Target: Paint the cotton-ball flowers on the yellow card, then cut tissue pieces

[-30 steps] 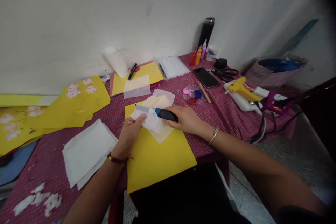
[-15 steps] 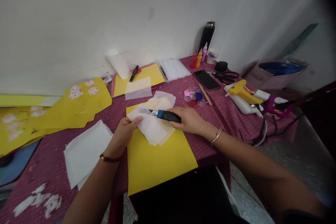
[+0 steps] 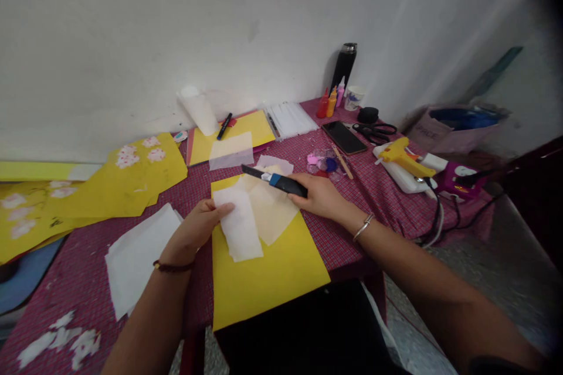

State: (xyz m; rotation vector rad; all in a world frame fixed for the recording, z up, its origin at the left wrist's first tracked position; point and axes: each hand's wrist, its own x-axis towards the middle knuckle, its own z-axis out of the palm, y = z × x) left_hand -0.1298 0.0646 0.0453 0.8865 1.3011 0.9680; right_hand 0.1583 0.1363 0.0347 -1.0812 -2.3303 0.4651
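Between the thumb and fingers of my left hand (image 3: 203, 224) is a narrow strip of thin white tissue paper (image 3: 241, 228). My right hand (image 3: 319, 194) grips a black and blue utility knife (image 3: 288, 184), its blade out and pointing left above the papers. Cream-tinted tissue paper (image 3: 273, 211) lies beneath the blade, apart from the white strip's outer edge. Under both papers is a yellow sheet (image 3: 268, 284) at the table's front edge. Another white piece of tissue (image 3: 276, 164) peeks out behind.
White paper sheets (image 3: 141, 261) lie to the left, torn scraps (image 3: 61, 337) nearer me. Yellow cards with blossoms (image 3: 141, 187) stand further left. Along the back are a paper roll (image 3: 199, 110), phone (image 3: 344, 137), scissors (image 3: 376, 130) and flask (image 3: 344, 67); a yellow glue gun (image 3: 404, 157) rests right.
The white strip has come away leftward from the cream paper in my left hand. The knife has lifted clear, its blade now fully showing above the papers.
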